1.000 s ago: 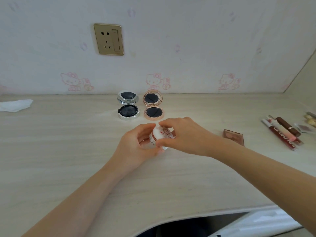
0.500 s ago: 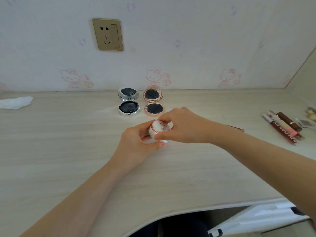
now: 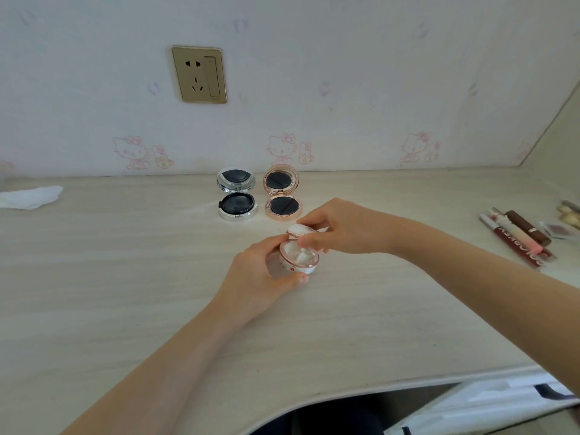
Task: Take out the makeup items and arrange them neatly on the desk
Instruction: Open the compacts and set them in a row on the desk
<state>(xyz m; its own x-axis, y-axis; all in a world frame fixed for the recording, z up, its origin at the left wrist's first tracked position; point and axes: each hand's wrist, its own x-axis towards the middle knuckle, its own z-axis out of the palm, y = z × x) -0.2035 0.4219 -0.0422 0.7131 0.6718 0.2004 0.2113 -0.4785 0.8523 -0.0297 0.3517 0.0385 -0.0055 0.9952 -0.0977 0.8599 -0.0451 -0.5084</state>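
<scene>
white compact [image 3: 299, 258] held just above the table [image 3: 125, 277] near its middle, lid tipped up. left hand [image 3: 260, 277] cups the base, fingers curled round it. right hand [image 3: 342, 227] pinches the raised lid at its far rim. silver compact [image 3: 237, 197] and rose-gold compact [image 3: 283, 196] lie open, side by side, near the table's back edge. lip gloss tubes [image 3: 518, 237] lie grouped at the right edge, exact count unclear. a white tissue [image 3: 29, 197], possibly crumpled, lies at the left edge.

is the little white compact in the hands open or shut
Open: the small white round compact has its lid tilted up, lifted by the right hand, white puff showing inside.
</scene>
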